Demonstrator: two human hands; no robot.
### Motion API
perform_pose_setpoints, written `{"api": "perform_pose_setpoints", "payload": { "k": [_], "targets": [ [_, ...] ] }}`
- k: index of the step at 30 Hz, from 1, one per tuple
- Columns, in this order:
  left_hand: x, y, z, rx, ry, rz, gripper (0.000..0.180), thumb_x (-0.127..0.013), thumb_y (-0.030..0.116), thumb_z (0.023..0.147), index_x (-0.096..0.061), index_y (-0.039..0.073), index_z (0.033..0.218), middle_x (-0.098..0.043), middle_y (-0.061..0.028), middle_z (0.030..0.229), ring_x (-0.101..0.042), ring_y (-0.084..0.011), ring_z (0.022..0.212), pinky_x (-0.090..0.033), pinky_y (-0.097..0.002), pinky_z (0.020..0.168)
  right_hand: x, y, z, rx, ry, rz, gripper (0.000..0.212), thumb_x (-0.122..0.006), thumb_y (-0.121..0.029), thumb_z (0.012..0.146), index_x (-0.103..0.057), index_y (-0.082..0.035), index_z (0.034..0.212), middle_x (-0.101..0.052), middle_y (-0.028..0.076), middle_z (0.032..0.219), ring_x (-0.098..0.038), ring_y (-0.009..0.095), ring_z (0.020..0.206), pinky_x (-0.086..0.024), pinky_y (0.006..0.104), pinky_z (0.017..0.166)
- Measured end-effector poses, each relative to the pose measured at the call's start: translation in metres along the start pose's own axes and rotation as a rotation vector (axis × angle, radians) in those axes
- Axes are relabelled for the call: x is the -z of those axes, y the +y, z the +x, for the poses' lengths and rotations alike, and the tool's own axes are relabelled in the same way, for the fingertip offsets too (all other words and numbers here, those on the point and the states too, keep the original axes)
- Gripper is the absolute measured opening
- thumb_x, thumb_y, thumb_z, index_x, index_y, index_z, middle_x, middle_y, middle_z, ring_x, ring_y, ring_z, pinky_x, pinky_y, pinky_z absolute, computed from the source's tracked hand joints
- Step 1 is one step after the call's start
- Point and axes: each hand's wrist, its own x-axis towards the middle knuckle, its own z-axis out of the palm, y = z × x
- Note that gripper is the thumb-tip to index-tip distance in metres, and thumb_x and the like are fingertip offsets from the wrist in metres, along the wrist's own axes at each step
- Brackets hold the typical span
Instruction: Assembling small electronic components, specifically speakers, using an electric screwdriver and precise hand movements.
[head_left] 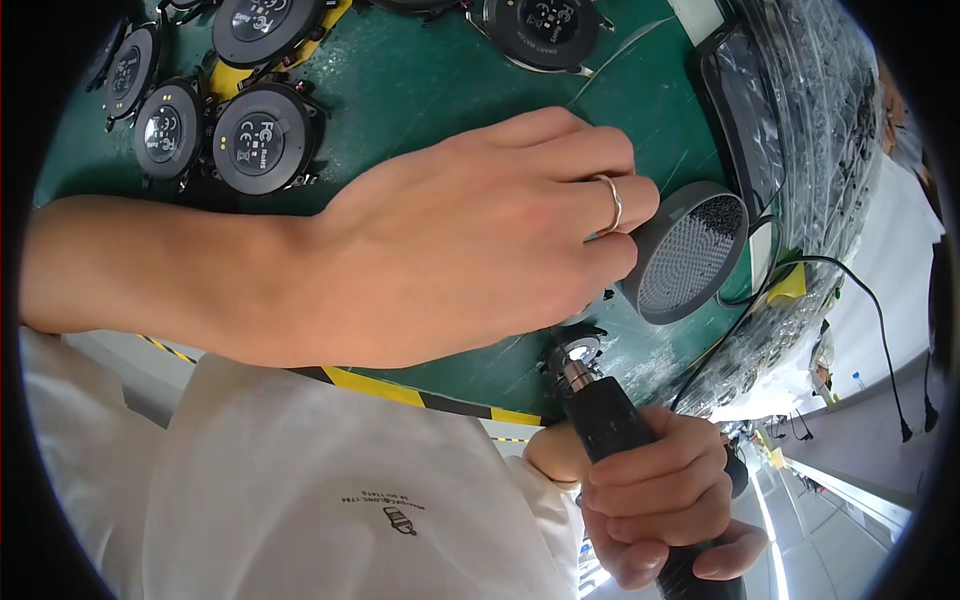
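My right hand (665,500) is wrapped around a black electric screwdriver (612,415). Its metal tip meets a small round watch part (580,346) near the bench's front edge. Across the bench reaches my left hand (490,220), back upward and a ring on one finger. Its fingers are curled beside a round grey dish (652,270) of tiny dark screws (715,222). The left fingertips are hidden, so what they hold, if anything, does not show. Below that hand, part of another object peeks out, mostly covered.
Several round black smartwatch bodies (262,138) lie face down at the far left, with another watch (540,30) at the back. A black phone-like device (740,110) and clear plastic wrap (825,150) line the right side. A black cable (850,275) trails there. Striped tape (375,387) marks the front edge.
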Motion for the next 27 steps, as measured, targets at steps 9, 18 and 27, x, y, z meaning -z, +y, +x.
{"api": "perform_pose_setpoints", "payload": {
  "k": [9, 18, 27],
  "targets": [
    [0.000, 0.000, -0.003, -0.014, 0.034, 0.040, 0.037, -0.084, 0.016, 0.058, -0.061, 0.007, 0.086, -0.058, -0.0031, 0.108, -0.056, -0.0230, 0.110, -0.046, -0.0373, 0.090, -0.001, 0.000, 0.005, -0.086, -0.073, 0.076, 0.034, -0.061, 0.000, 0.095, -0.044, -0.006, 0.123, -0.055, 0.004, 0.069, -0.053, 0.014, 0.043, -0.053, 0.0296, 0.041],
    [0.000, 0.004, -0.004, -0.025, 0.023, 0.037, 0.015, -0.070, 0.015, 0.068, -0.065, 0.015, 0.082, -0.056, -0.0042, 0.109, -0.055, -0.0250, 0.111, -0.046, -0.0361, 0.095, -0.010, -0.006, 0.010, -0.100, -0.163, -0.010, 0.042, -0.061, 0.002, 0.093, -0.041, -0.008, 0.129, -0.056, 0.007, 0.072, -0.055, 0.019, 0.045, -0.053, 0.0326, 0.041],
    [0.004, 0.003, -0.005, -0.018, 0.025, 0.080, 0.003, -0.070, 0.018, 0.072, -0.071, 0.015, 0.073, -0.063, -0.0014, 0.101, -0.053, -0.0186, 0.108, -0.042, -0.0282, 0.097, -0.017, 0.000, 0.010, -0.150, -0.182, -0.047, 0.040, -0.059, -0.001, 0.097, -0.041, -0.011, 0.132, -0.054, 0.006, 0.070, -0.054, 0.017, 0.046, -0.052, 0.0316, 0.040]
  ]
}}
